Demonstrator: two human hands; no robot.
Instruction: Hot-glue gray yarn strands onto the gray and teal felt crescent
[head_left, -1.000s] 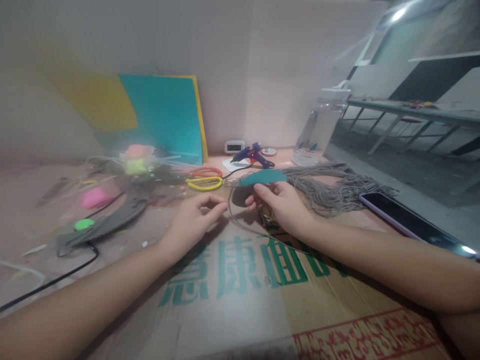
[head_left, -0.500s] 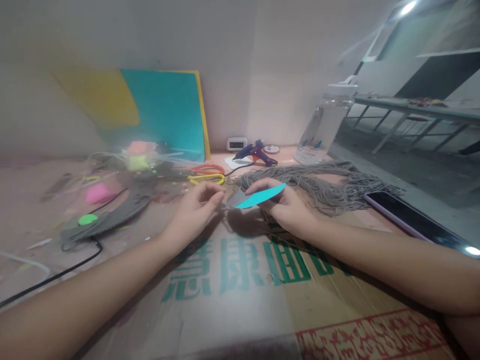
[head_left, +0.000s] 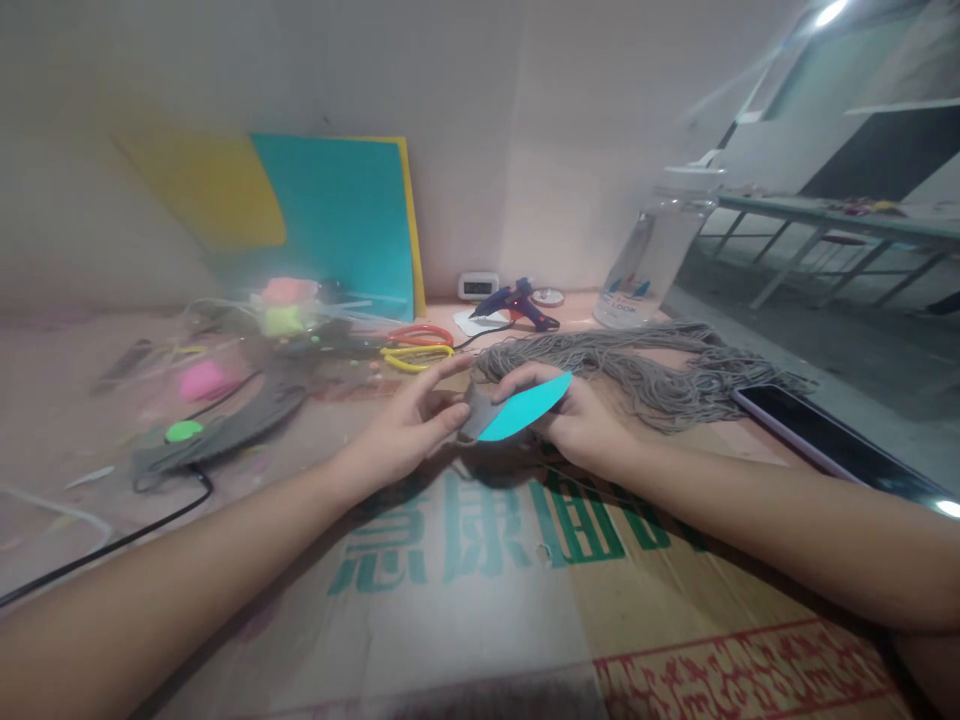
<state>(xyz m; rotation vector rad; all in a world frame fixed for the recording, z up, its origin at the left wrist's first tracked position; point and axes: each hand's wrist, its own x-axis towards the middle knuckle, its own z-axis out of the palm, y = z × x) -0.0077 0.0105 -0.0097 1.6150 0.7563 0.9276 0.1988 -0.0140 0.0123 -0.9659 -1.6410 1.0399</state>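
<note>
A leaf-shaped teal piece (head_left: 525,407) with a grey wrapped end is held a little above the cardboard sheet (head_left: 480,590). My right hand (head_left: 581,420) grips it from behind, fingers curled over its top edge. My left hand (head_left: 409,425) meets the grey end, thumb and fingers pressed on it, index finger stretched toward the teal piece. A bundle of grey cord (head_left: 637,365) lies just behind my right hand.
Red and yellow scissors (head_left: 416,347), a blue glue gun (head_left: 517,303), a small clock (head_left: 478,286) and a clear bottle (head_left: 656,260) stand at the back. Teal and yellow sheets (head_left: 337,225) lean on the wall. A phone (head_left: 832,445) lies right. Coloured scraps and a black cable (head_left: 112,540) lie left.
The teal piece has been lifted off the cardboard and tilted up on edge. My left hand has closed in from the left onto its grey end.
</note>
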